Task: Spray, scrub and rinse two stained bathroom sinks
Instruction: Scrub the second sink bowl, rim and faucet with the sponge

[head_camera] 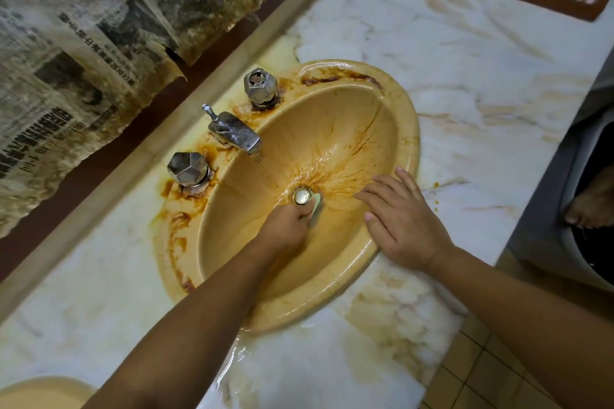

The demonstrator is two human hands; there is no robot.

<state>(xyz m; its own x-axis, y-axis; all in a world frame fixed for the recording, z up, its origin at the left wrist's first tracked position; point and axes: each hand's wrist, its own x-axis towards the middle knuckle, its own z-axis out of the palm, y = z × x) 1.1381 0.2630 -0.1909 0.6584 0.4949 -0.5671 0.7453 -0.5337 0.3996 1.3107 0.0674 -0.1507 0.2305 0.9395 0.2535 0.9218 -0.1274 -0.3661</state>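
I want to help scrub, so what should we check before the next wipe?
1. The left hand grips the sponge: ok.
2. The faucet runs water: ok.
3. The right hand rests on the sink, away from the sponge: ok.
4. The water gets down past the drain plug: cannot tell.
5. The brown stains are off the rim: not ok.
6. The other sink is clean: cannot tell, only its edge shows.

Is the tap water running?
On. Water falls from the tarnished silver spout and ripples across the stained yellow oval sink.
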